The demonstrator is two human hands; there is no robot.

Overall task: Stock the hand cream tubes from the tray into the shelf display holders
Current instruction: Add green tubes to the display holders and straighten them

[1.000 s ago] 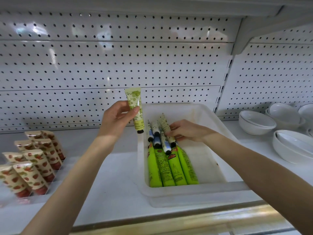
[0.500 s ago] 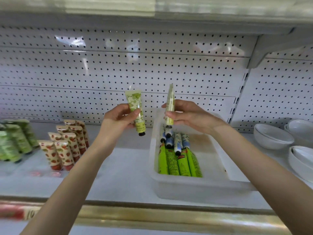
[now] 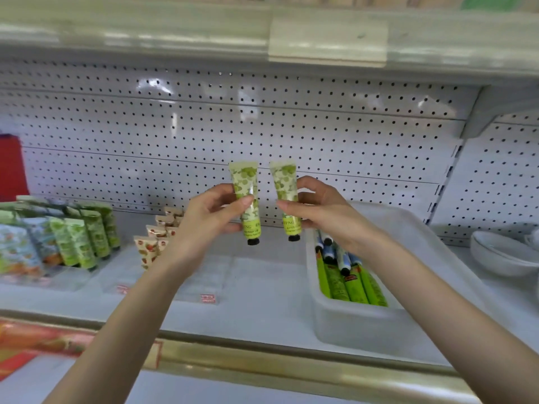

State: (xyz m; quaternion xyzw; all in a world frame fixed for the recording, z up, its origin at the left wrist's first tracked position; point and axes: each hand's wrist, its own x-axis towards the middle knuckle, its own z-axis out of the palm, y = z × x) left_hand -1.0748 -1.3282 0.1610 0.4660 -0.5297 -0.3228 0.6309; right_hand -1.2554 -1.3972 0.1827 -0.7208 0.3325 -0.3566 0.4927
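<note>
Hand cream tubes, two pale green ones with a leafy print, are up in the air in front of the pegboard (image 3: 291, 126), above the shelf (image 3: 256, 275) and just left of the tray (image 3: 364, 325). The left tube (image 3: 244, 179) and the right tube (image 3: 284, 182) both stand pretty much upright, long axis vertical, black caps pointing down, flat crimped ends up. They're side by side with a small gap, not touching.

The left hand (image 3: 210, 217) comes up from below with the forearm angled in. Its thumb sits across the front of the left tube and its fingers are curled behind, gripping it mid-body. The right hand (image 3: 320, 211) mirrors that, pinching the right tube between thumb and curled fingers.

There's lettering near the cap ends, but it's too blurry to read properly. More tubes (image 3: 350, 284) lie flat in the tray. Far left, the display holders already have green tubes (image 3: 84, 243) and strawberry-print tubes (image 3: 154, 243) standing in them.
</note>
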